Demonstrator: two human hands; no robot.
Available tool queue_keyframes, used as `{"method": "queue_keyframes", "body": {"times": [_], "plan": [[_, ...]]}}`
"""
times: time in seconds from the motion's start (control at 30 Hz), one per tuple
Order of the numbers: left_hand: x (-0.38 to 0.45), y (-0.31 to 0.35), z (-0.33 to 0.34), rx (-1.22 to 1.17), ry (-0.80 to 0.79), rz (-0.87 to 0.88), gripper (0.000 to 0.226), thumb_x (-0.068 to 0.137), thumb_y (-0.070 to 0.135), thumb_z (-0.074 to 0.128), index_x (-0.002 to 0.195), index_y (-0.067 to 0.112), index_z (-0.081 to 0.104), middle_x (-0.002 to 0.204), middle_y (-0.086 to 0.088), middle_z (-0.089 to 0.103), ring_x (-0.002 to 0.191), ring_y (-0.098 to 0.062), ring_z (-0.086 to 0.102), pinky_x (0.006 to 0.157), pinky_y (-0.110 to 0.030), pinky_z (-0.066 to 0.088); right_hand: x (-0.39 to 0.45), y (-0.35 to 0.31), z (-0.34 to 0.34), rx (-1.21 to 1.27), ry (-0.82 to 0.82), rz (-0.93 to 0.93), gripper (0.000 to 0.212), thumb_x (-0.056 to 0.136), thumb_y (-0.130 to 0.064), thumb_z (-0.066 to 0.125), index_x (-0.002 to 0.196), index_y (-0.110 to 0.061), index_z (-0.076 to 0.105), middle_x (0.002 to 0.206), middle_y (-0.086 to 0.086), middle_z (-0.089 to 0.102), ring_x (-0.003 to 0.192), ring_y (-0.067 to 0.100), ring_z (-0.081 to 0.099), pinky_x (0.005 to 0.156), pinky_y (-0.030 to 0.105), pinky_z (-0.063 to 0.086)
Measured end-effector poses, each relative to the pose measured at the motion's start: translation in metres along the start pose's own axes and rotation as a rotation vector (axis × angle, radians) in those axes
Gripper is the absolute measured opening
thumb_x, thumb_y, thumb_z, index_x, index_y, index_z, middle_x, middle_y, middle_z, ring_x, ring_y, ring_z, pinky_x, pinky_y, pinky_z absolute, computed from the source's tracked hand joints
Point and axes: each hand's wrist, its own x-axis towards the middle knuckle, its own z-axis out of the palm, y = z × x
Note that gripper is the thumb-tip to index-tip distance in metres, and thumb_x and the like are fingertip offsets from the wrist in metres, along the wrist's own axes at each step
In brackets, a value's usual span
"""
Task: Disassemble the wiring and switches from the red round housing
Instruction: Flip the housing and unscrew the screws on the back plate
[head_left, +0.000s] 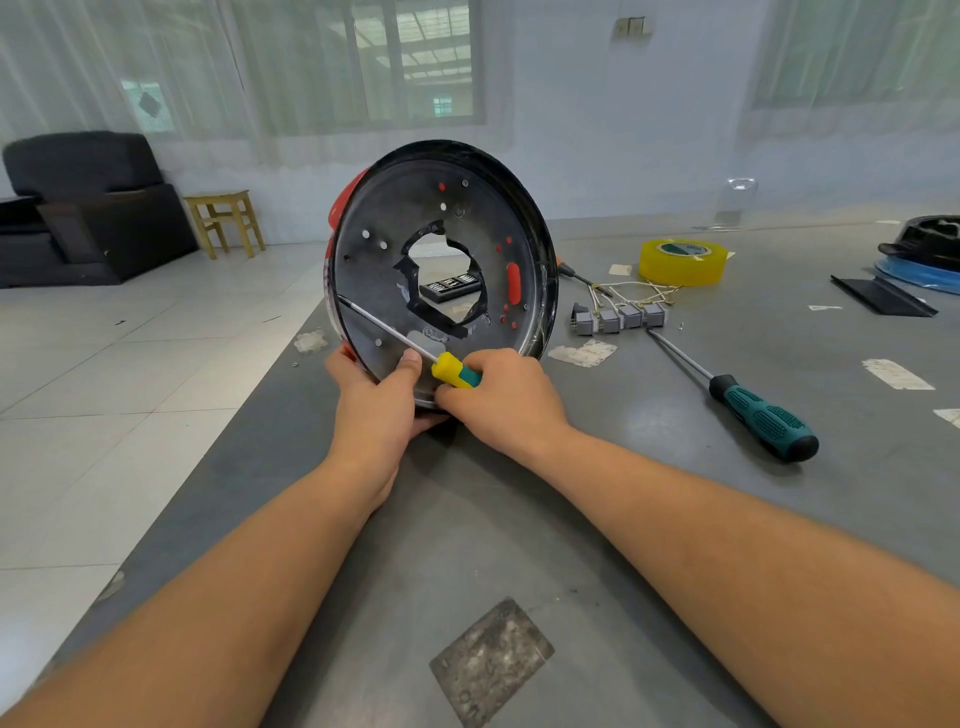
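housing (441, 260) is stood on edge on the bench (597, 519), left hand (376, 402) gripping its bottom rim, right hand (501, 400) wrapped around the small screwdriver (454, 370), shaft angled up-left across the inside to the far rim

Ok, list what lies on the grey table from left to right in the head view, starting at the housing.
Red round housing with black inner plate → row of grey switches with wiring → yellow roll of tape → green-and-black-handled screwdriver → flat black strip.
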Motion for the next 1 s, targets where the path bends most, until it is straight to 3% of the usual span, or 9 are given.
{"method": "queue_keyframes", "body": {"times": [0.2, 0.3, 0.43, 0.5, 0.63, 0.77, 0.9, 1.0], "plan": [[0.001, 0.002, -0.001, -0.064, -0.021, -0.033, 0.04, 0.105, 0.011, 0.062, 0.135, 0.025, 0.04, 0.133, -0.005, 0.064, 0.107, -0.03, 0.075, 0.071, -0.05, 0.066, -0.007, 0.005, -0.011, 0.293, 0.066, -0.004, 0.019, 0.081, -0.03, 0.07, 0.069, -0.022, 0.058, 0.059, -0.007, 0.052, 0.057, 0.007, 0.046, 0.055, 0.03, 0.039], [0.002, 0.002, 0.0, -0.065, -0.024, -0.031, 0.042, 0.105, 0.012, 0.061, 0.138, 0.024, 0.038, 0.134, -0.001, 0.063, 0.111, -0.028, 0.073, 0.072, -0.05, 0.066, -0.005, 0.002, -0.029, 0.442, 0.093, 0.048, 0.013, 0.08, -0.03, 0.068, 0.074, -0.018, 0.065, 0.066, 0.002, 0.066, 0.058, 0.011, 0.051, 0.059, 0.039, 0.047], [0.002, 0.004, 0.001, -0.054, -0.033, -0.038, 0.042, 0.106, 0.013, 0.06, 0.138, 0.026, 0.036, 0.136, 0.002, 0.06, 0.115, -0.023, 0.07, 0.076, -0.05, 0.067, 0.009, 0.015, -0.074, 0.54, 0.173, 0.143, 0.007, 0.069, -0.03, 0.066, 0.067, -0.023, 0.068, 0.069, 0.007, 0.071, 0.047, 0.012, 0.049, 0.049, 0.026, 0.042], [0.001, 0.005, 0.001, -0.038, -0.032, -0.039, 0.041, 0.106, 0.015, 0.061, 0.136, 0.027, 0.036, 0.136, 0.003, 0.059, 0.115, -0.022, 0.069, 0.074, -0.046, 0.067, 0.018, 0.036, -0.107, 0.493, 0.246, 0.187, 0.008, 0.066, -0.03, 0.066, 0.065, -0.022, 0.068, 0.072, 0.014, 0.069, 0.046, 0.015, 0.048, 0.048, 0.026, 0.041], [0.002, 0.003, 0.003, 0.007, -0.029, -0.025, 0.04, 0.106, 0.018, 0.062, 0.135, 0.028, 0.036, 0.137, 0.003, 0.058, 0.115, -0.023, 0.069, 0.07, -0.043, 0.067, 0.032, 0.1, -0.17, 0.45, 0.388, 0.292, 0.003, 0.073, -0.021, 0.068, 0.073, -0.019, 0.066, 0.071, 0.002, 0.07, 0.043, 0.011, 0.047, 0.044, 0.024, 0.042], [0.006, 0.0, 0.008, 0.077, -0.015, -0.015, 0.041, 0.105, 0.025, 0.065, 0.133, 0.032, 0.036, 0.137, 0.002, 0.056, 0.107, -0.026, 0.072, 0.065, -0.041, 0.066, 0.028, 0.174, -0.196, 0.206, 0.327, 0.442, 0.003, 0.085, -0.019, 0.072, 0.083, -0.018, 0.07, 0.084, 0.012, 0.073, 0.056, 0.017, 0.054, 0.057, 0.031, 0.048], [0.012, -0.005, 0.011, 0.151, -0.006, -0.005, 0.039, 0.103, 0.031, 0.067, 0.129, 0.033, 0.038, 0.134, -0.001, 0.058, 0.098, -0.03, 0.076, 0.063, -0.042, 0.066, 0.037, 0.208, -0.189, -0.061, 0.341, 0.445, 0.015, 0.091, -0.03, 0.069, 0.091, -0.017, 0.075, 0.08, 0.011, 0.072, 0.07, 0.023, 0.061, 0.066, 0.033, 0.043], [0.015, -0.007, 0.018, 0.175, -0.007, 0.012, 0.04, 0.103, 0.032, 0.068, 0.131, 0.031, 0.038, 0.131, 0.002, 0.059, 0.09, -0.028, 0.078, 0.064, -0.041, 0.066, 0.055, 0.208, -0.179, -0.124, 0.316, 0.477, 0.017, 0.091, -0.037, 0.068, 0.096, -0.021, 0.074, 0.093, 0.01, 0.07, 0.093, 0.032, 0.062, 0.091, 0.044, 0.05]]}}
